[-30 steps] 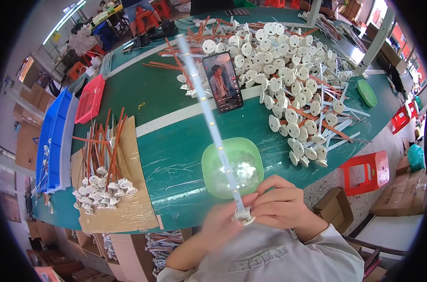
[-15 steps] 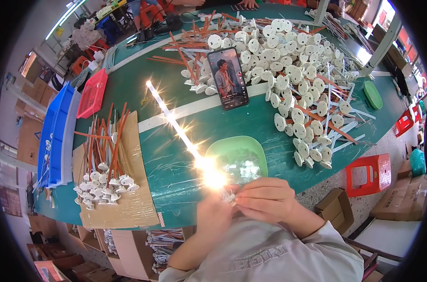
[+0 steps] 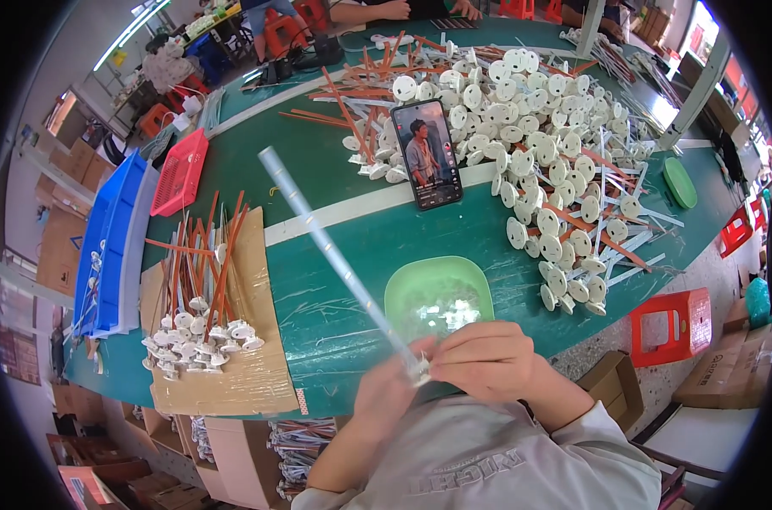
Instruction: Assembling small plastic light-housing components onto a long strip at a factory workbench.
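Note:
A slim whitish light strip [image 3: 335, 255] with small pale spots along it points up and left over the green table. It shows no glow. Its lower end meets a small white round base at my hands. My right hand [image 3: 490, 364] is closed, with thumb and fingers pinching that base. Against its other side is my left hand [image 3: 389, 387], smeared by motion, so its grip is unclear. Just beyond both hands stands a light green bowl [image 3: 397, 289] holding small shiny clear pieces.
A phone [image 3: 428, 153] leans against a large pile of white discs with strips [image 3: 564, 149]. At left, cardboard [image 3: 271, 340] carries more such pieces, near a blue bin [image 3: 114, 246] and a red basket [image 3: 180, 174]. A red stool [image 3: 702, 319] stands at right. People sit across the table.
The light strip was glowing brightly half a second ago and is now dark. Both hands stay together at its base, with the left still blurred. The whole view has shifted slightly.

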Action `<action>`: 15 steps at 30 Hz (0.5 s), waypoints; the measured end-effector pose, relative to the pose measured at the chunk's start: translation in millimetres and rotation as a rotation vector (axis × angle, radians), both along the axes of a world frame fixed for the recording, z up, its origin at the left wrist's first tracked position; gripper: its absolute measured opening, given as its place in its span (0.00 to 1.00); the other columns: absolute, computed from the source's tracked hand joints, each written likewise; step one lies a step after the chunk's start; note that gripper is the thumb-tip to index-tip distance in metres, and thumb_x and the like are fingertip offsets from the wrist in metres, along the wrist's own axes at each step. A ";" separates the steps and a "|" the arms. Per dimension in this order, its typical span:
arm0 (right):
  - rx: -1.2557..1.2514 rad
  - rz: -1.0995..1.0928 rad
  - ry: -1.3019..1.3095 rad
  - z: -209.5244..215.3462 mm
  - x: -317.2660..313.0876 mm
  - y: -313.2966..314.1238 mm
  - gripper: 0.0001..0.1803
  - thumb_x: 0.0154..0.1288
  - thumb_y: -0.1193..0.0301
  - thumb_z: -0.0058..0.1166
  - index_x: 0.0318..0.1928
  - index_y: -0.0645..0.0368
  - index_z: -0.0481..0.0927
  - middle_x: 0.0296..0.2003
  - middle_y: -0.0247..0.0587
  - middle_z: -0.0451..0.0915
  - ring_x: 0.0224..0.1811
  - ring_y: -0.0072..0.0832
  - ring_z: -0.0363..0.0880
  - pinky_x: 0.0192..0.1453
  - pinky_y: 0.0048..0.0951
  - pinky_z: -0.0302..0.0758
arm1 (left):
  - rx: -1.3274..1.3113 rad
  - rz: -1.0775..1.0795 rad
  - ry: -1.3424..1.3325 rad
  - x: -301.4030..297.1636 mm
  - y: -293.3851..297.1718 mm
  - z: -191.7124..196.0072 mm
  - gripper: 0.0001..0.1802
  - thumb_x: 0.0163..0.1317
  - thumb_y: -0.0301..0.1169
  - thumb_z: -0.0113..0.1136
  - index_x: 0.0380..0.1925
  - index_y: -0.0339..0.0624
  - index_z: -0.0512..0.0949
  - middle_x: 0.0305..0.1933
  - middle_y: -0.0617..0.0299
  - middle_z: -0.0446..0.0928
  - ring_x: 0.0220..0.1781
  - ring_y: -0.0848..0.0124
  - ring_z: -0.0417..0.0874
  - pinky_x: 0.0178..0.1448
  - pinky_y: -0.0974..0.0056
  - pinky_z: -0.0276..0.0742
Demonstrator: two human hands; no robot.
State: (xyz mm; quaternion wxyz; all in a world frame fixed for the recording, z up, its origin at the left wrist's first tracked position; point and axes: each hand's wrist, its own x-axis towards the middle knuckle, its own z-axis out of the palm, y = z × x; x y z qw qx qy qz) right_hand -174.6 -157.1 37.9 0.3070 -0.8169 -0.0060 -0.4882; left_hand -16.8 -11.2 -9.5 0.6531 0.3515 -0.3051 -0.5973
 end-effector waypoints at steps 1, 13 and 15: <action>-0.004 0.000 -0.002 -0.2 -1.3 -1.3 0.08 0.50 0.83 0.67 0.33 0.63 0.87 0.33 0.41 0.86 0.33 0.33 0.86 0.33 0.29 0.84 | 0.044 -0.043 -0.161 5.1 5.7 -2.6 0.32 0.71 0.35 0.59 0.68 0.26 0.65 0.64 0.46 0.75 0.66 0.56 0.75 0.71 0.50 0.68; 0.100 -0.231 0.962 1.1 1.5 -24.0 0.12 0.57 0.68 0.64 0.40 0.62 0.85 0.37 0.48 0.84 0.39 0.46 0.84 0.44 0.42 0.80 | -0.173 0.263 -0.167 9.1 -5.2 -10.7 0.22 0.57 0.16 0.64 0.54 0.34 0.77 0.59 0.47 0.78 0.58 0.48 0.82 0.54 0.45 0.85; 0.081 -0.214 1.013 -13.5 4.5 -28.4 0.10 0.55 0.71 0.63 0.37 0.61 0.85 0.36 0.47 0.84 0.38 0.45 0.84 0.44 0.42 0.80 | -0.144 0.292 -0.209 5.5 -6.1 -9.2 0.25 0.58 0.26 0.69 0.56 0.32 0.75 0.55 0.44 0.80 0.50 0.53 0.85 0.53 0.49 0.84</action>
